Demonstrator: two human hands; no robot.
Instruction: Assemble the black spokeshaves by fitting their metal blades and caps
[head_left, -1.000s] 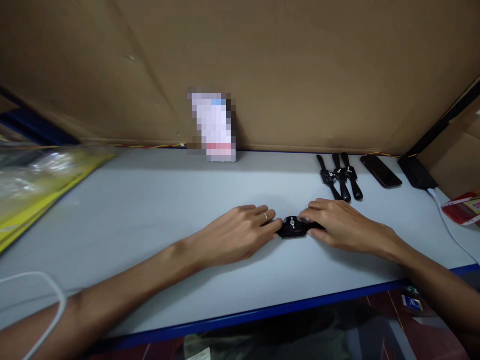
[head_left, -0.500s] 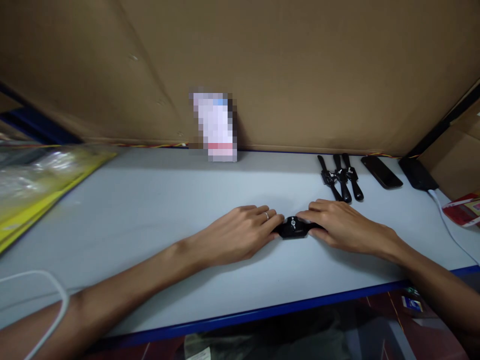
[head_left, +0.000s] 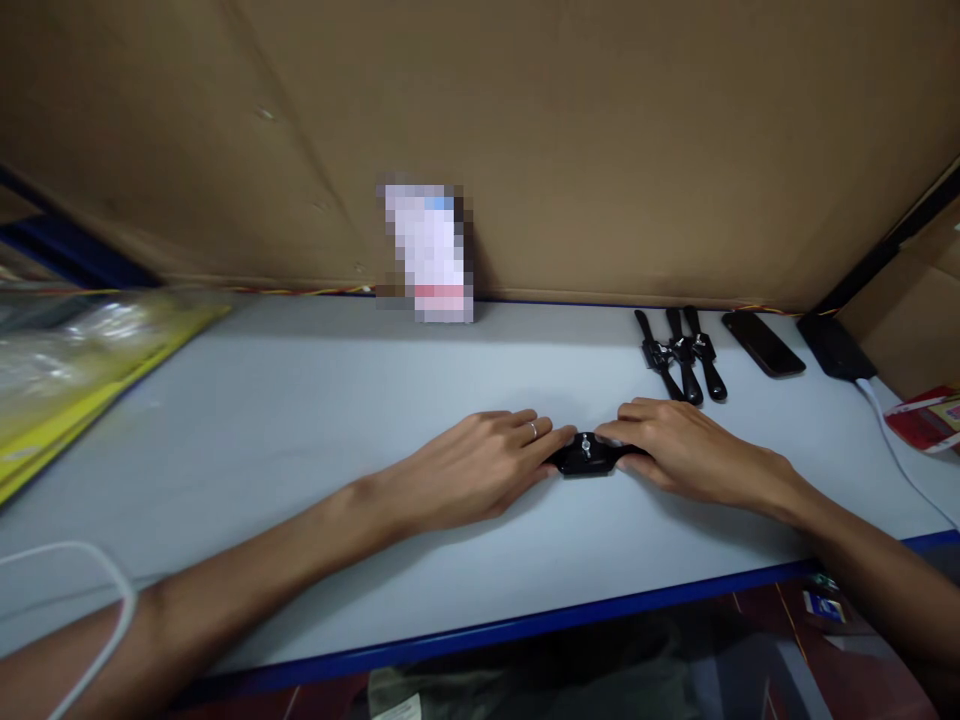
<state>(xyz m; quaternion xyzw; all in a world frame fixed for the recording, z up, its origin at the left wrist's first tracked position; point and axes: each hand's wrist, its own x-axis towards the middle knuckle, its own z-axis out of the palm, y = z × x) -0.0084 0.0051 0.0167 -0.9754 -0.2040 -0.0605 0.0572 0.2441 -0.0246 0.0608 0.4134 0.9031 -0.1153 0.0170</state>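
Observation:
A black spokeshave with a silver screw in its middle lies low at the table, between my two hands. My left hand, a ring on one finger, is closed round its left handle. Round the right handle my right hand is closed too, thumb below and fingers above. Both handles are mostly covered by my fingers. Just beyond my right hand, three more black spokeshaves lie side by side.
A black phone and a black device with a white cable lie at the back right. A blurred-out upright item leans on the cardboard wall. Clear plastic over yellow packaging is at left. The table has a blue front edge.
The fingers of my left hand have slid slightly right, closer to the body of the spokeshave. My right hand and the other things look unmoved.

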